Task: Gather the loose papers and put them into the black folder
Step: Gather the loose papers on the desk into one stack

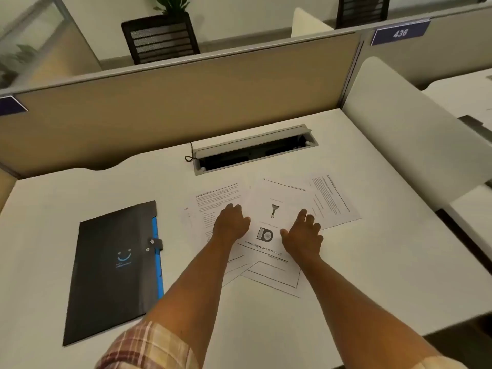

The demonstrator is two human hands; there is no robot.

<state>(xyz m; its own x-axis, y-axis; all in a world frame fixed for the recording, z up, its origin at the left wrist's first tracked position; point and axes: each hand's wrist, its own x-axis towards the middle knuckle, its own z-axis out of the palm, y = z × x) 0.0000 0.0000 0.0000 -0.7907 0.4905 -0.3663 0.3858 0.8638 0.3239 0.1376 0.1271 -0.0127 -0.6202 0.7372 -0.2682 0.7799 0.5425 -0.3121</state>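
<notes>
White papers (277,198) under both hands, perhaps ungripped; black folder (114,270) shut.

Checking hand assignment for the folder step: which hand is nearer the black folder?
Left. The left hand rests on the loose papers just right of the black folder; the right hand lies farther right on the same papers.

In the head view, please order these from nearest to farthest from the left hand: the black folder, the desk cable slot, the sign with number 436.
From the left hand, which rests on the papers:
1. Black folder, on the desk to its left.
2. Cable slot, beyond it, mid-desk.
3. Sign 436, far right, on the partition.
</notes>
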